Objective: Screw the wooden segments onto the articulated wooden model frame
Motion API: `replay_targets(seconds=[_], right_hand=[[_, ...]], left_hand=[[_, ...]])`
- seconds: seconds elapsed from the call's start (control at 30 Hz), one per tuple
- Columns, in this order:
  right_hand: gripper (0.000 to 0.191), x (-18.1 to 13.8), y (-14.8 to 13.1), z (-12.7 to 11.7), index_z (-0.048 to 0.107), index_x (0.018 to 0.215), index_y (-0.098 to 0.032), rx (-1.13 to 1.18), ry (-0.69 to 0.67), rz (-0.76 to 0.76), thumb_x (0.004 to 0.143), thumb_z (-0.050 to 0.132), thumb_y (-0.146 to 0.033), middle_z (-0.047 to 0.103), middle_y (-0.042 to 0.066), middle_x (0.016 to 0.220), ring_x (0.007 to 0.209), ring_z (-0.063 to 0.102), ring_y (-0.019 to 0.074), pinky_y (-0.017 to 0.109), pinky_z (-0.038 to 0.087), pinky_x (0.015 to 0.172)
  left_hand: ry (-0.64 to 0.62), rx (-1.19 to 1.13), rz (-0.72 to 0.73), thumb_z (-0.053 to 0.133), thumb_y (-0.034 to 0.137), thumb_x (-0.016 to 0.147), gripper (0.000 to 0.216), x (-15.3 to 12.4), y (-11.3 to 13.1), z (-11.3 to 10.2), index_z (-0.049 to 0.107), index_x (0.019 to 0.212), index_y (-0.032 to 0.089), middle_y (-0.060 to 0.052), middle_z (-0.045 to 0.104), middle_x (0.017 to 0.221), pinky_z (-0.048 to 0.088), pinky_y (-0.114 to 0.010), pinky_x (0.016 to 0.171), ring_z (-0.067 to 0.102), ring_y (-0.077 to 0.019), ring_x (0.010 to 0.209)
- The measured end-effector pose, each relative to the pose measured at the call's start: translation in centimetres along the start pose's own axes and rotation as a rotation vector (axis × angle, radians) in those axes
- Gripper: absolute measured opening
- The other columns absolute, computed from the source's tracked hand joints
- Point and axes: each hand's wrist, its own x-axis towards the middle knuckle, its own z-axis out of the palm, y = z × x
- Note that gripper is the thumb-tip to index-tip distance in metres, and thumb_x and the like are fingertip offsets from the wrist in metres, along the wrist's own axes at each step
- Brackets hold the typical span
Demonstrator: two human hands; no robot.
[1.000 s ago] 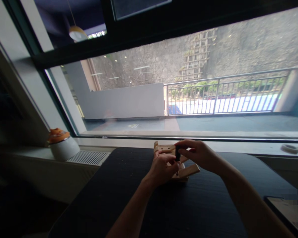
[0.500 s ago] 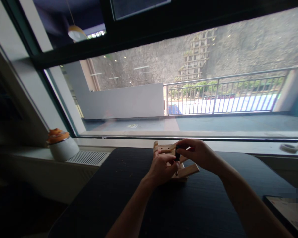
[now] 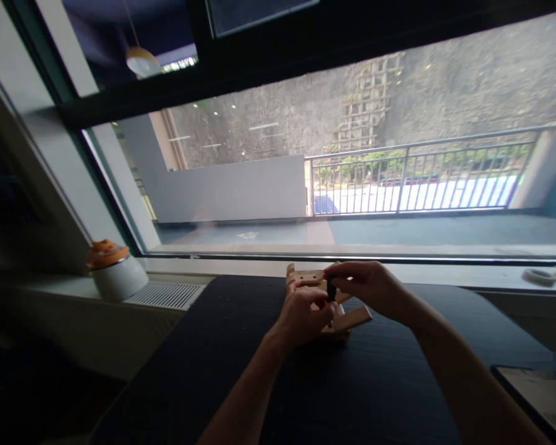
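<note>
A small wooden assembly [image 3: 353, 319] of pale slats and pieces with holes sits on the dark table, partly covered by both hands. My left hand [image 3: 301, 315] is closed on its near left side, with the fingertips around the foot of a short black tool. That tool, which looks like a stubby screwdriver [image 3: 331, 288], stands upright over the wood. From above, my right hand [image 3: 368, 287] pinches its top between thumb and fingers. The tool's lower tip is hidden behind my left fingers.
The dark table [image 3: 204, 371] has rounded corners and a few crumbs. A phone-like device [image 3: 532, 389] lies at the right. On the sill at the left stands a white jar with an orange top [image 3: 115, 272]. A roll of tape [image 3: 537, 277] rests on the right sill.
My right hand's fingers have shifted and turned slightly at the top of the black tool. My left hand and the wooden assembly stay nearly still.
</note>
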Motion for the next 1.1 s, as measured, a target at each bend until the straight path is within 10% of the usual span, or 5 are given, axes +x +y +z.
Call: replay_targets(seconds=[1.1], right_hand=[[0.023, 0.28, 0.71, 0.33, 0.074, 0.094, -0.019, -0.067, 0.04, -0.037, 0.079, 0.06, -0.031, 0.075, 0.004, 0.089, 0.082, 0.068, 0.0215, 0.031, 0.054, 0.073]], left_hand=[[0.132, -0.087, -0.052, 0.071, 0.039, 0.073, 0.018, 0.09, -0.28, 0.64, 0.066, 0.078, 0.023, 0.002, 0.068, 0.074, 0.031, -0.05, 0.104, 0.062, -0.0214, 0.089]])
